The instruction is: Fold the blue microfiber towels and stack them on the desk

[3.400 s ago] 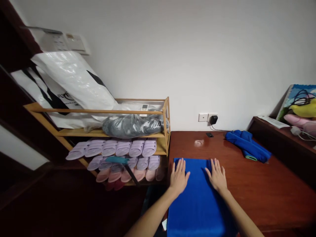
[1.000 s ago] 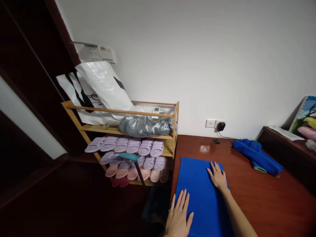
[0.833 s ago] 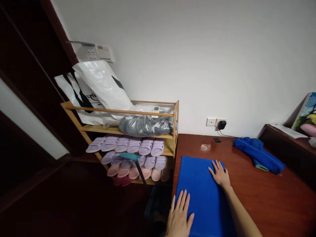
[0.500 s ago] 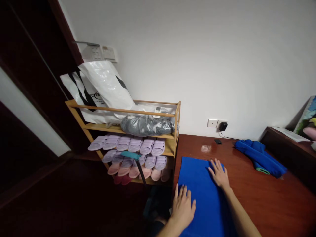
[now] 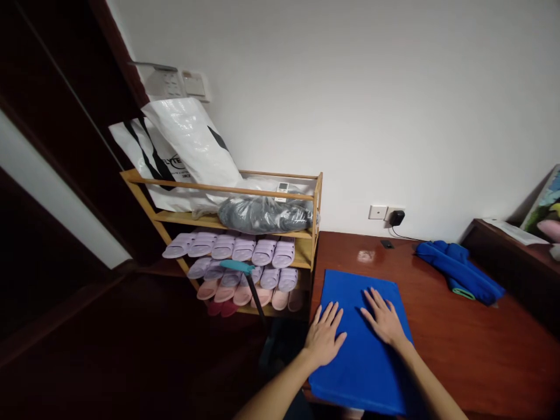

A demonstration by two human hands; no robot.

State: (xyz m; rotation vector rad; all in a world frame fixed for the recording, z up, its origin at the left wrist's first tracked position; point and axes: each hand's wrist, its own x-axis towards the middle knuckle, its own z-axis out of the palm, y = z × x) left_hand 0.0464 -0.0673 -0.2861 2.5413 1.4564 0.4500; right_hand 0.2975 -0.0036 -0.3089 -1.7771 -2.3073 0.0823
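Dark reddish-brown wooden desk against a plain white wall, glossy patch near the back. We have a flat, bright-blue rectangular fabric piece lying lengthwise along the desk's left side, its near end by the front edge. It sits directly under both hands: left hand over its left edge about midway along, right hand further up on the right half, with a strip of blue showing between them. Fabric reads matte and smooth, edges fairly straight, corners squared. Second blue piece, a crumpled cloth bundle with a green-trimmed end, lies well apart at the back right, soft folds, below a black plug-in adapter and its thin cord. To the left we see a slatted light-wood rack with lilac ridged slippers, a glossy white bag and a dark grey bundle in clear crinkled plastic. Both our hands are palm down and apart from each other, fingers extended and slightly spread, thumbs out, resting flat on the blue fabric.
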